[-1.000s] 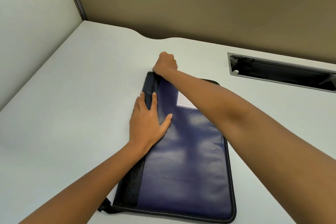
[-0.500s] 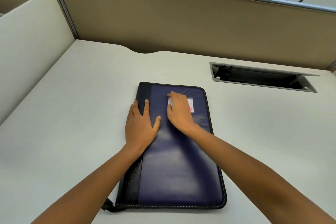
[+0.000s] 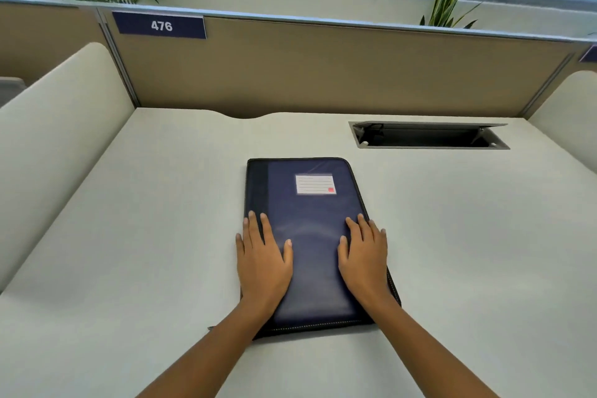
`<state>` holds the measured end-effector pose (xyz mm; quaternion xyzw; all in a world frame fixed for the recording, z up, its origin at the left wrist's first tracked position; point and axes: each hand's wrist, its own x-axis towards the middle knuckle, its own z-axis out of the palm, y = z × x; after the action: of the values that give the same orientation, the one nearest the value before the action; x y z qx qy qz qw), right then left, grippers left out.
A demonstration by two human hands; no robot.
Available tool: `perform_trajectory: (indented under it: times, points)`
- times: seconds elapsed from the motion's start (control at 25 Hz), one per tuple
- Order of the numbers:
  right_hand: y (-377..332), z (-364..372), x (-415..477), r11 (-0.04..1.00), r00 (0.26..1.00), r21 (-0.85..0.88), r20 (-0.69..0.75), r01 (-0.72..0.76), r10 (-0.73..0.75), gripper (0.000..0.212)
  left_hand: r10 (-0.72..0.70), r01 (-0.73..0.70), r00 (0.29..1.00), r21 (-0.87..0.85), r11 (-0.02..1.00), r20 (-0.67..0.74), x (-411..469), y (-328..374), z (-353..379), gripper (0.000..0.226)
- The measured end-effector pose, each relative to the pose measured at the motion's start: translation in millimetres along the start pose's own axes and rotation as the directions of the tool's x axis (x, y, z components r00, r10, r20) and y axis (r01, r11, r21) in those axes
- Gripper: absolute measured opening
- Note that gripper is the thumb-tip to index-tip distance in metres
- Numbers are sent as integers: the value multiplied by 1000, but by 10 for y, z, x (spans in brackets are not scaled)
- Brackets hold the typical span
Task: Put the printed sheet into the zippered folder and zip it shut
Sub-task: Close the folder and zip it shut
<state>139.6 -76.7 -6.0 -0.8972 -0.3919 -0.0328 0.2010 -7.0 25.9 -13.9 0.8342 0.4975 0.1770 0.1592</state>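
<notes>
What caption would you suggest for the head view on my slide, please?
The left hand and right hand rest flat on the closed navy zippered folder on the pale desk.

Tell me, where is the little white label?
In the head view, the white label sits on the upper part of the blue folder, ahead of both flat hands, left hand and right hand.

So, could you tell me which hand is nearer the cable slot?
Right. The right hand rests on the right edge of the folder, this side of the cable slot; the left hand rests on its left edge, farther off.
</notes>
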Motion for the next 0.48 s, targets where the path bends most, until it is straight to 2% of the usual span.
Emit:
perform_trajectory:
  times: [0.12, 0.32, 0.48]
  points:
    - [11, -39, -137, 995, 997, 52, 0, -81, 81, 47, 22, -21, 1000, -39, 999, 7, -31, -26, -36, 71]
    - [33, -106, -201, 992, 998, 110, 20, -69, 68, 47, 45, -45, 999, -6, 999, 19, -60, -23, -79, 66]
    - [37, -189, -268, 989, 997, 134, 60, -65, 57, 47, 131, -130, 991, 19, 991, -42, -170, 44, -158, 52]
